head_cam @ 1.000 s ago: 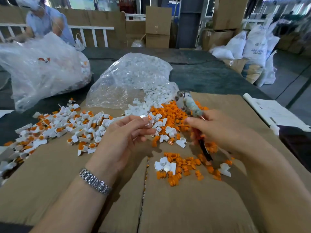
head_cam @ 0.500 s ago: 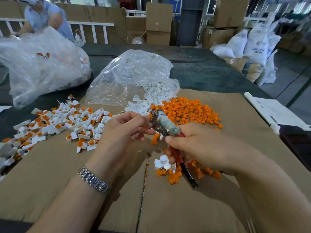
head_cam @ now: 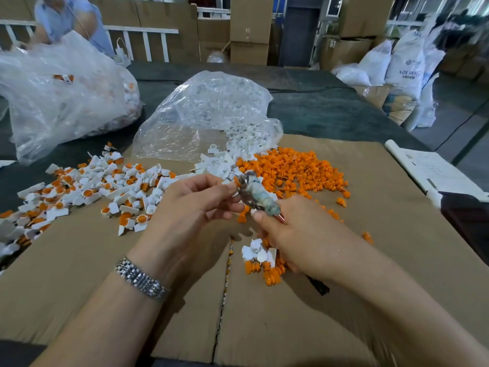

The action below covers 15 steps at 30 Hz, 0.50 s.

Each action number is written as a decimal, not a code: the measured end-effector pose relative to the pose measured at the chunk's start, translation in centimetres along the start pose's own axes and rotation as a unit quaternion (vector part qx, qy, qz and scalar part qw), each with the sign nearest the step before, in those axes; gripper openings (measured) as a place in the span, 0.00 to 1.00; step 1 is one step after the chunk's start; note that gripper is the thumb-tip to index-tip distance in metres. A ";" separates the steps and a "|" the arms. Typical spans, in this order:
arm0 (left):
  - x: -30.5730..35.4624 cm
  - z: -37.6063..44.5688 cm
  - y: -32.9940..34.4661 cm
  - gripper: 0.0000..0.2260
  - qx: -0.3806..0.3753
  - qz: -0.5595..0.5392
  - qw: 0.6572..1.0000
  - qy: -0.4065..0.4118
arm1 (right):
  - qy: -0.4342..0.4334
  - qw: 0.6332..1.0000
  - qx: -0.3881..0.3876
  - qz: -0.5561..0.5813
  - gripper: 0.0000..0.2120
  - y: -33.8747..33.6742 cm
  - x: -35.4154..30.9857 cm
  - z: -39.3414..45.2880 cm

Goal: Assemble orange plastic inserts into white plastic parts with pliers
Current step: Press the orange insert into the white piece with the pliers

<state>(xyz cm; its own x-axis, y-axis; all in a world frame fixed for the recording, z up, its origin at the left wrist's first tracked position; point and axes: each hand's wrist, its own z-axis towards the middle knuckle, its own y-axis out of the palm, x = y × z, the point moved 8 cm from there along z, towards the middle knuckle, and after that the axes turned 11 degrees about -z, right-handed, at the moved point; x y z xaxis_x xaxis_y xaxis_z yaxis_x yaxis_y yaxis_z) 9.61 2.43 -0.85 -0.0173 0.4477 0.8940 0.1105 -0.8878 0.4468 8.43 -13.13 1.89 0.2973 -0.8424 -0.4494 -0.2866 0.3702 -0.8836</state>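
My left hand pinches a small white part with an orange insert at its fingertips. My right hand grips the pliers, whose cloth-wrapped jaws meet that part. The black handle end sticks out under my right wrist. A heap of loose orange inserts lies behind the hands. Loose white parts spill from a clear bag. A small mixed pile of white and orange pieces sits just below my right hand.
Assembled white-and-orange pieces spread across the left of the cardboard sheet. Behind stand a clear bag of white parts and a bigger clear bag. Rolled white paper lies at the right. A person works at the far left.
My right hand brought the pliers from over the orange heap leftward and down to my left hand's fingertips. The jaws now meet the part my left hand holds.
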 end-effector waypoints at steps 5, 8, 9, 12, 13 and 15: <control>0.4 0.4 -0.1 0.06 0.011 -0.013 1.000 0.023 | 0.007 0.995 -0.070 0.071 0.26 -1.1 1.1 -0.3; 1.1 0.4 -1.9 0.05 0.076 0.042 0.995 0.056 | 0.034 0.999 -0.019 0.029 0.20 -3.3 3.4 0.8; 1.5 0.3 -2.4 0.06 0.101 0.105 0.986 0.079 | 0.046 0.999 0.014 0.006 0.17 -4.0 4.4 1.6; 3.0 0.1 -3.4 0.06 0.176 0.311 0.922 0.151 | 0.108 0.987 0.082 -0.084 0.16 -5.0 7.5 4.0; 3.5 0.0 -3.7 0.06 0.205 0.356 0.896 0.167 | 0.134 0.981 0.090 -0.109 0.19 -4.9 8.6 4.5; 4.4 -0.1 -4.5 0.05 0.257 0.424 0.848 0.186 | 0.171 0.967 0.108 -0.157 0.22 -4.5 10.2 5.1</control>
<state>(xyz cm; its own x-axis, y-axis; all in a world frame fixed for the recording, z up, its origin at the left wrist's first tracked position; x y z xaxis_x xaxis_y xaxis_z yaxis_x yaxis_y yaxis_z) 8.93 8.36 1.12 -0.0167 -0.4780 0.8782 0.6573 -0.6671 -0.3506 17.42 -21.39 0.56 0.0105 -0.9931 -0.1168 -0.0234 0.1165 -0.9929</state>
